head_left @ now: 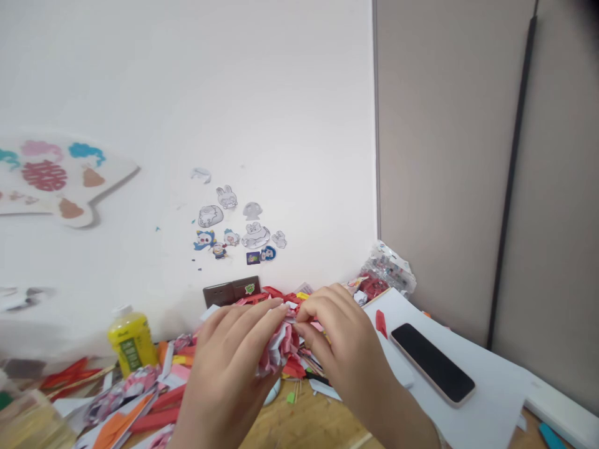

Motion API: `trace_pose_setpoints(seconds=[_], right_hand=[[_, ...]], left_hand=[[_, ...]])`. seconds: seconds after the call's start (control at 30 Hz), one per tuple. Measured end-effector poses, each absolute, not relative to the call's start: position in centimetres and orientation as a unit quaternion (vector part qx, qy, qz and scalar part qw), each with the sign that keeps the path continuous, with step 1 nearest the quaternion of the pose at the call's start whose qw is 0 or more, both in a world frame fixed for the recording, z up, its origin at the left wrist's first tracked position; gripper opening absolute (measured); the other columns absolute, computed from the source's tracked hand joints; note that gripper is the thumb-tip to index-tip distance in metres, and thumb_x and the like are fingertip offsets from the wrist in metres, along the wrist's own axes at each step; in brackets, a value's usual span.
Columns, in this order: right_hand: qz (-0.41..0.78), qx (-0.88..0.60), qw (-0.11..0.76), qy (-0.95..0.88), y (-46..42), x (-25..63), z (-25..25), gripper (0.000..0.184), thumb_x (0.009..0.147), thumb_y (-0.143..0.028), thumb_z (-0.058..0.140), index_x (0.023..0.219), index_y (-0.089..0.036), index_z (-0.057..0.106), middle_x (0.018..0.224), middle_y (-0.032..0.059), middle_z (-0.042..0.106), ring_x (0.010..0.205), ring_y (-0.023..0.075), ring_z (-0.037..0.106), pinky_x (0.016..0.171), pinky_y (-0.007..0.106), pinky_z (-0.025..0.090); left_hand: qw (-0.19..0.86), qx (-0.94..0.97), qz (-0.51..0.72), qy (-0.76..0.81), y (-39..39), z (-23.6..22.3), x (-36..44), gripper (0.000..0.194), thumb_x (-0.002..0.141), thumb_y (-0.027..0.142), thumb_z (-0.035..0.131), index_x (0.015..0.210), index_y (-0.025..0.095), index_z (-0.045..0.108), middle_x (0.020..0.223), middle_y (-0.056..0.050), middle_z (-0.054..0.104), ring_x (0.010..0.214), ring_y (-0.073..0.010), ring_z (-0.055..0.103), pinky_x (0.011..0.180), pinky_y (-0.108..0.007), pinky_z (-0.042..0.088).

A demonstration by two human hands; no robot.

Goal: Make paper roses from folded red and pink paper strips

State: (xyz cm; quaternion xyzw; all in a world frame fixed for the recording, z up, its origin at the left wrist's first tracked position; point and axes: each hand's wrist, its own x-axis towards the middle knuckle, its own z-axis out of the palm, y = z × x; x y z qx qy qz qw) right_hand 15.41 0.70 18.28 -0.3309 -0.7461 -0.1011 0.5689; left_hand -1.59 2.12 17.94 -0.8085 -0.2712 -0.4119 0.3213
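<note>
Both my hands meet over a small bundle of folded pink, white and red paper (279, 349), held just above the wooden desk. My left hand (224, 368) wraps its fingers round the left side of the bundle. My right hand (341, 340) pinches the bundle's top edge with its fingertips. Most of the paper bundle is hidden behind my fingers.
Red, orange and pink paper scraps (140, 405) litter the desk. A yellow drink bottle (131, 340) stands at the left. A black phone (433, 362) lies on white sheets (486, 399) at the right. Stickers (238, 234) dot the wall; a plastic bag (388, 268) sits in the corner.
</note>
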Motion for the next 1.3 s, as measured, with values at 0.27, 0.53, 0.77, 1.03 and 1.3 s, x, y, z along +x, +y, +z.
trace_pose_setpoints(seconds=[0.27, 0.53, 0.77, 1.03, 1.3], right_hand=[[-0.136, -0.312, 0.583, -0.738, 0.56, 15.35, 18.32, 0.022, 0.09, -0.016, 0.044, 0.072, -0.018, 0.054, 0.07, 0.003, 0.059, 0.069, 0.0169, 0.049, 0.063, 0.028, 0.04], [-0.171, -0.342, 0.57, -0.728, 0.37, 14.72, 17.99, 0.026, 0.092, -0.016, 0.041, 0.071, -0.018, 0.057, 0.067, 0.0041, 0.06, 0.066, 0.0174, 0.049, 0.061, 0.03, 0.04], [-0.216, -0.328, 0.567, -0.724, 0.63, 14.51, 17.65, 0.025, 0.09, -0.009, 0.04, 0.078, -0.015, 0.061, 0.067, 0.0056, 0.061, 0.064, 0.0172, 0.048, 0.059, 0.03, 0.038], [-0.178, -0.322, 0.595, -0.715, 0.42, 14.56, 17.94, 0.025, 0.09, -0.015, 0.044, 0.072, -0.017, 0.06, 0.065, 0.0037, 0.061, 0.064, 0.0165, 0.049, 0.062, 0.03, 0.04], [-0.15, -0.311, 0.614, -0.709, 0.63, 14.6, 18.03, 0.027, 0.092, -0.021, 0.046, 0.068, -0.017, 0.059, 0.063, 0.0021, 0.06, 0.062, 0.0152, 0.048, 0.061, 0.028, 0.039]], left_hand=[[0.328, -0.806, -0.415, -0.265, 1.96, 18.07, -1.63, 0.043, 0.075, 0.006, 0.056, 0.116, 0.019, 0.05, 0.107, -0.01, 0.067, 0.096, -0.0249, 0.061, 0.082, -0.041, 0.042], [0.329, -0.803, -0.418, -0.269, 2.08, 18.0, -1.51, 0.043, 0.077, 0.008, 0.054, 0.118, 0.02, 0.048, 0.108, -0.01, 0.067, 0.095, -0.0248, 0.06, 0.081, -0.042, 0.043], [0.319, -0.806, -0.418, -0.272, 2.06, 17.94, -1.53, 0.046, 0.077, 0.005, 0.054, 0.119, 0.021, 0.046, 0.11, -0.01, 0.064, 0.098, -0.0249, 0.057, 0.082, -0.042, 0.041], [0.319, -0.805, -0.424, -0.266, 1.82, 18.09, -1.47, 0.046, 0.076, 0.003, 0.055, 0.117, 0.021, 0.048, 0.108, -0.01, 0.066, 0.096, -0.0244, 0.058, 0.081, -0.042, 0.042], [0.334, -0.809, -0.412, -0.255, 1.84, 18.22, -1.64, 0.043, 0.075, 0.001, 0.053, 0.115, 0.016, 0.049, 0.105, -0.011, 0.067, 0.095, -0.0246, 0.059, 0.082, -0.041, 0.041]])
